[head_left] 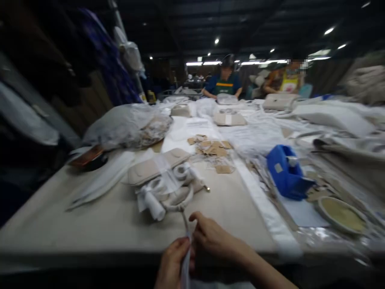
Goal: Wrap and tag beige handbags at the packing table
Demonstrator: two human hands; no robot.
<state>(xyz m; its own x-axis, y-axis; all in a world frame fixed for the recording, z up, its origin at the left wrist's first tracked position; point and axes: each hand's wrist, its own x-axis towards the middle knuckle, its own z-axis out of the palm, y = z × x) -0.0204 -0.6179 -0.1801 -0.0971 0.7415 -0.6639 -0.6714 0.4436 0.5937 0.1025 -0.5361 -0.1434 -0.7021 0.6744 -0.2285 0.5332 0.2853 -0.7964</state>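
Okay, from my end the relation that matters is the line of the strap point(185, 223); its long axis runs nearly straight away from the wearer, from the bottom edge of view up to the handle point(191, 196) of the beige bag point(147, 171); the bag lies on the table point(237, 216), ahead and a bit left of both hands, its own long axis slanting up to the right; left hand point(173, 263) is pinching the strap low down, thumb on top; right hand point(212, 235) sits just to the right and slightly farther forward, so I read it as the one nearer the handle; its fingers are half curled with the index crooked toward the strap; I can't tell if it's touching; white wrapping point(154, 205) bulges around the handle, left of where the strap meets it.
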